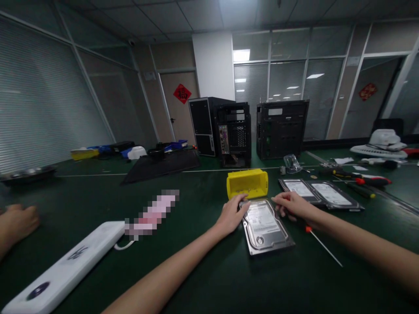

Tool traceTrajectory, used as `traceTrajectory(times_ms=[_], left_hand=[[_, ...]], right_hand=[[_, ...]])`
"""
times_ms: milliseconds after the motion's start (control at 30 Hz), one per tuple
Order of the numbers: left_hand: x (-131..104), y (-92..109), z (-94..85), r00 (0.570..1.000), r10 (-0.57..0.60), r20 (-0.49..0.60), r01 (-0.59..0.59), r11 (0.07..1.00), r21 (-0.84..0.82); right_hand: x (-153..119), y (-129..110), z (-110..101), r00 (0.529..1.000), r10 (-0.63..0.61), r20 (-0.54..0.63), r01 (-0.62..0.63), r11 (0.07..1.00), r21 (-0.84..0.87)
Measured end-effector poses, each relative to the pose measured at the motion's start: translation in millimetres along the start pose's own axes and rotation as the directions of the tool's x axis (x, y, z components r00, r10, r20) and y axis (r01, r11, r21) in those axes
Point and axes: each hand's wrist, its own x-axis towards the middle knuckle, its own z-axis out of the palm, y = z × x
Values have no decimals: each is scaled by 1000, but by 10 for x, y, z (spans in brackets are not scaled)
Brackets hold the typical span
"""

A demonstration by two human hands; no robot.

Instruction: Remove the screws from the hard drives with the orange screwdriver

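A silver hard drive point(264, 224) lies label up on the green table in front of me. My left hand point(231, 214) grips its upper left corner, thumb on the top face and fingers along the far edge. Just off the drive's upper right corner, my right hand point(291, 206) is closed in a pinch; whatever is between its fingertips is too small or hidden to make out. Beneath my right wrist lies a screwdriver point(325, 247) with a red handle end and a thin shaft. A yellow bin point(247, 183) stands right behind the drive, a few small bits inside it.
Two more hard drives point(330, 194) lie to the right, with several hand tools point(363, 179) beyond. Black computer cases point(283, 131) stand at the back. A white power bank point(72, 261) with a cable lies left, near another person's hand point(21, 222).
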Motion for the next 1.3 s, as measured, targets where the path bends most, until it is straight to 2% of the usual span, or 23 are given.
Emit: traceTrajectory(times_ms=[100,200,433,767,867,967,1100,1300], left_hand=[[59,-18,-42,996,43,83,-44,999,16],[112,-54,-71,986,107,127,-111,993,31],[144,-88,-95,982,125,138,-124,992,-21],[91,6,-173,989,76,130,-63,993,-96],[74,28,-181,981,101,165,-81,989,-121],[71,55,-190,975,123,185,-98,986,-137],[78,84,-207,964,153,217,-118,980,-163],[66,77,-206,956,164,243,-119,974,-191]], right_hand=[[83,63,48,998,31,47,-37,991,130],[179,89,146,1000,23,21,-27,972,235],[213,69,231,998,-3,-56,21,945,328],[223,130,318,984,-106,-141,135,969,209],[158,89,342,978,-174,-113,188,973,135],[117,49,337,977,-205,-51,211,967,143],[119,34,298,976,-212,-58,219,956,194],[90,19,231,981,-194,-26,196,967,163]])
